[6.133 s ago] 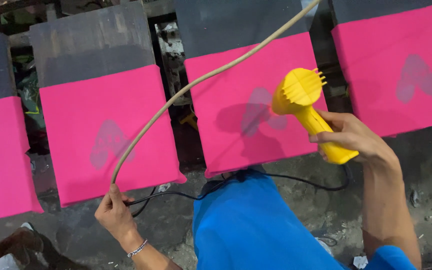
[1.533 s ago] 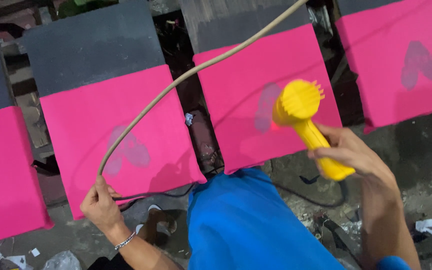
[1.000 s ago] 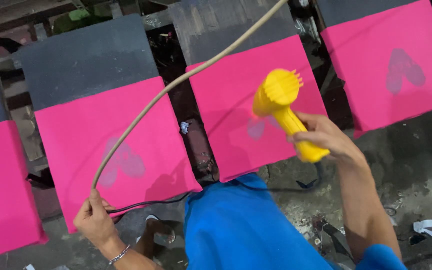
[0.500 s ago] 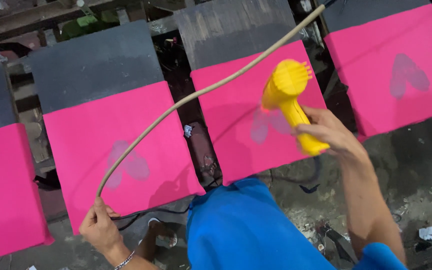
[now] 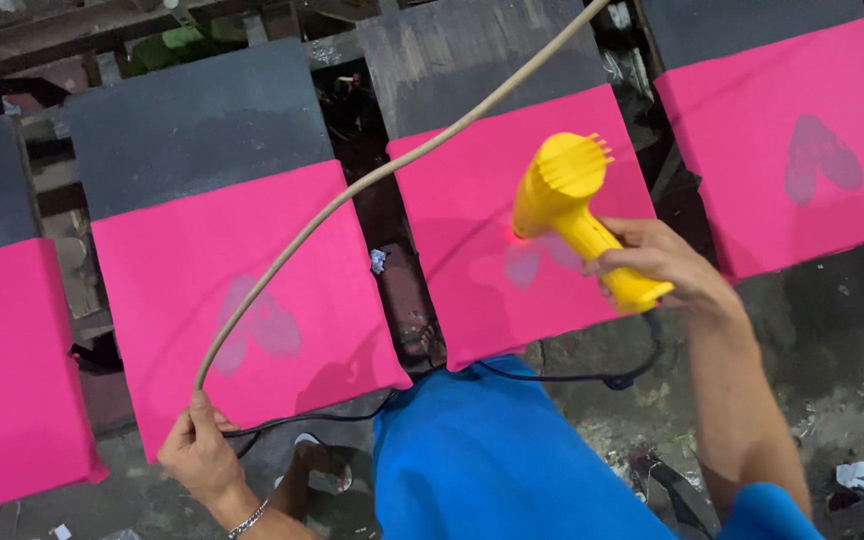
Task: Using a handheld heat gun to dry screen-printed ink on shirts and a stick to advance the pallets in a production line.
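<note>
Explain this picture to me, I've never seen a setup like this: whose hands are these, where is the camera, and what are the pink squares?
There is no machine here, only a person with bare hands. The single picture comes from a camera on their head, looking down past their blue shirt.

The right hand grips a yellow heat gun, shaped like a hair dryer, with its nozzle turned down toward the middle pink cloth. The left hand holds the lower end of a tan hose that arches up out of the top of the picture.

The pink squares are cloths stretched over dark boards set in a row. Each shows a faint greyish heart-like print. A thin black cable runs from the gun's handle.
</note>
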